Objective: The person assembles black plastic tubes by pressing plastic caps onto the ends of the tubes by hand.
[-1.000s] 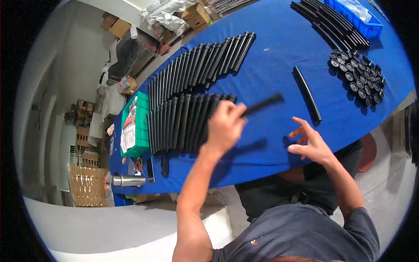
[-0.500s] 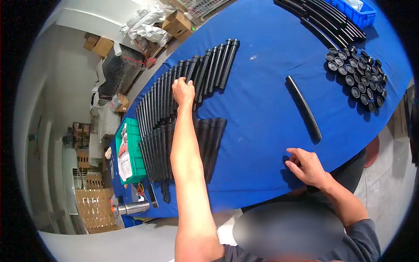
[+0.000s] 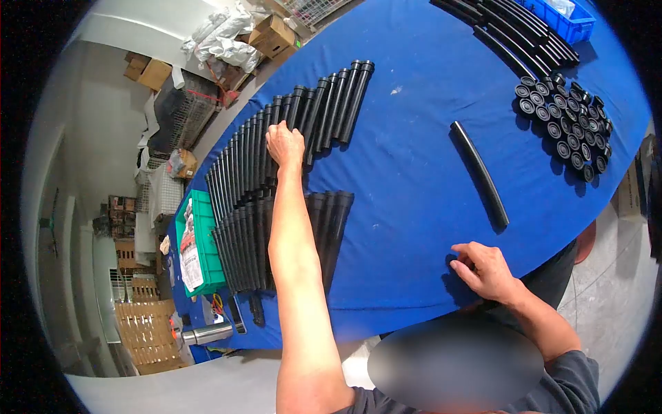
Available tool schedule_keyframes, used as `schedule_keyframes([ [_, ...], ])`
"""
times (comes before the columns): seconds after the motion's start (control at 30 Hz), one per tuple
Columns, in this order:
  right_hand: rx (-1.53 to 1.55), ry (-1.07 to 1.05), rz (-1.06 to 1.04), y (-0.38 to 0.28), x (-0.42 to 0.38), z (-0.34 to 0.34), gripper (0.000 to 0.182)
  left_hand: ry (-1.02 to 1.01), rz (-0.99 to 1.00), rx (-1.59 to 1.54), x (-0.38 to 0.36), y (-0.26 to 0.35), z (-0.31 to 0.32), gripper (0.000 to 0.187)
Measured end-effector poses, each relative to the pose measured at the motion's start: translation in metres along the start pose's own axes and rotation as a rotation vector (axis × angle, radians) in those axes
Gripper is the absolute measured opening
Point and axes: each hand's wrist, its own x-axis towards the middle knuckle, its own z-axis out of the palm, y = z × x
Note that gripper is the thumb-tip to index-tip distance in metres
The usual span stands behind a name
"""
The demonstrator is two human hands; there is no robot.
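My left hand (image 3: 285, 143) reaches out over the far row of black tubes (image 3: 236, 159). Its fingers curl down onto one black tube in that row, with their tips partly hidden. Under my left forearm lies a second row of black tubes (image 3: 336, 221) with flared ends. My right hand (image 3: 485, 270) hovers by the near table edge, thumb and index finger apart, holding nothing. Beyond it a single, slightly curved black tube (image 3: 479, 172) rests alone on the blue cloth (image 3: 407, 145).
Round black caps (image 3: 565, 124) cluster at the right, below several more black tubes (image 3: 514, 34) and a blue bin (image 3: 576, 27). At the left edge stand a green crate (image 3: 212, 255) with printed paper and a metal cylinder (image 3: 208, 333). Cartons (image 3: 272, 36) stand beyond the table.
The view has shifted slightly. My left hand stays at the far row with its fingers curled, and my right hand bends its fingers a little more near the edge.
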Motion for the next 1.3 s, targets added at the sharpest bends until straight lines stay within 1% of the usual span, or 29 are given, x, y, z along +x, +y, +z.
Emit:
schedule_keyframes([
  [0.07, -0.002, 0.002, 0.001, 0.0, -0.001, 0.0, 0.026, -0.017, 0.024, 0.002, -0.002, -0.004, -0.002, 0.048],
  [0.17, -0.002, 0.002, 0.014, -0.005, 0.0, -0.003, 0.026, 0.01, 0.036, -0.018, -0.009, -0.009, -0.003, 0.042],
  [0.27, 0.005, -0.006, 0.004, -0.005, 0.001, -0.002, 0.027, -0.015, 0.005, -0.017, -0.019, -0.003, -0.019, 0.042],
  [0.33, 0.003, -0.009, 0.015, -0.004, 0.0, -0.002, 0.027, 0.107, 0.061, -0.061, -0.027, -0.002, -0.029, 0.039],
  [0.4, -0.05, -0.002, -0.008, -0.002, -0.001, -0.001, 0.028, 0.205, 0.152, -0.191, -0.037, 0.021, -0.039, 0.039],
  [0.43, -0.047, 0.029, -0.063, 0.002, -0.003, 0.001, 0.029, 0.195, 0.135, -0.356, -0.05, 0.042, -0.047, 0.038],
  [0.47, -0.032, -0.003, -0.03, 0.004, -0.004, 0.001, 0.03, 0.183, 0.119, -0.521, -0.069, 0.062, -0.054, 0.036],
  [0.5, -0.055, 0.01, -0.031, -0.001, -0.004, -0.001, 0.03, 0.108, 0.071, -0.777, -0.092, 0.086, -0.054, 0.035],
  [0.53, -0.06, 0.031, -0.096, 0.007, -0.006, 0.003, 0.029, 0.023, 0.016, -1.017, -0.116, 0.102, -0.055, 0.034],
  [0.6, -0.056, 0.026, -0.149, 0.004, -0.004, 0.001, 0.027, -0.216, -0.157, -1.238, -0.168, 0.132, -0.06, 0.033],
  [0.67, -0.054, 0.011, -0.147, 0.002, -0.005, 0.002, 0.025, -0.355, -0.283, -1.403, -0.215, 0.162, -0.071, 0.037],
  [0.73, -0.075, 0.022, -0.188, 0.003, -0.006, 0.003, 0.023, -0.416, -0.256, -1.426, -0.247, 0.18, -0.071, 0.036],
  [0.77, -0.085, 0.026, -0.21, 0.004, -0.008, 0.003, 0.022, -0.316, -0.147, -1.277, -0.256, 0.183, -0.069, 0.032],
  [0.87, -0.092, 0.052, -0.277, 0.006, -0.009, 0.004, 0.019, -0.207, -0.097, -1.212, -0.264, 0.183, -0.06, 0.031],
  [0.97, -0.133, 0.047, -0.289, 0.002, -0.011, 0.004, 0.017, -0.238, -0.148, -1.272, -0.263, 0.184, -0.065, 0.029],
  [1.07, -0.109, 0.091, -0.353, 0.003, -0.012, 0.003, 0.014, -0.244, -0.144, -1.257, -0.263, 0.185, -0.064, 0.028],
  [1.1, -0.179, 0.102, -0.378, 0.002, -0.012, -0.003, 0.013, -0.241, -0.133, -1.259, -0.263, 0.185, -0.065, 0.026],
  [1.17, -0.321, 0.113, -0.423, -0.004, -0.007, -0.03, 0.013, -0.209, -0.126, -1.22, -0.261, 0.187, -0.065, 0.024],
  [1.2, -0.36, 0.192, -0.431, -0.004, 0.003, -0.047, 0.015, -0.198, -0.124, -1.198, -0.263, 0.186, -0.064, 0.024],
  [1.23, -0.439, 0.252, -0.424, -0.008, 0.017, -0.067, 0.019, -0.193, -0.118, -1.188, -0.264, 0.185, -0.061, 0.024],
  [1.27, -0.538, 0.256, -0.37, -0.012, 0.033, -0.091, 0.024, -0.186, -0.108, -1.182, -0.264, 0.185, -0.059, 0.024],
  [1.3, -0.659, 0.218, -0.319, -0.011, 0.051, -0.117, 0.034, -0.178, -0.096, -1.177, -0.263, 0.186, -0.057, 0.023],
])
